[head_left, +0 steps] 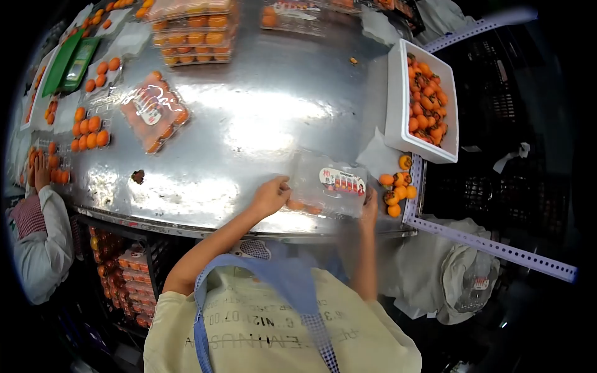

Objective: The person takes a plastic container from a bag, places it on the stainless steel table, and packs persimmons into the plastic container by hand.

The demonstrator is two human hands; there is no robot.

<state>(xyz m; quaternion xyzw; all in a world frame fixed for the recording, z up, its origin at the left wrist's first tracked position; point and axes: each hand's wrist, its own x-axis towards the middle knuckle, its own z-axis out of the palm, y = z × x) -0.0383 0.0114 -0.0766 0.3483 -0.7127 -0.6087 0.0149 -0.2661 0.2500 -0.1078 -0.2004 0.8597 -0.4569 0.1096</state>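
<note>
A clear plastic clamshell box (311, 171) with a printed oval label lies at the front edge of the metal table. A little orange shows through its near left part; the rest of it looks see-through. My left hand (272, 196) grips the box's left edge with curled fingers. At the opposite edge my right hand (369, 210) holds the box, its fingers partly hidden. Several loose persimmons (398, 186) sit just right of my right hand, beside a white foam sheet (377, 155).
A white foam crate (425, 148) of small persimmons stands at the right edge. One filled clamshell (153, 113) lies left of centre, below stacked filled boxes (193, 38). At far left, a co-worker's hand (41, 172) touches persimmons. A perforated metal rail (497, 245) runs along the right.
</note>
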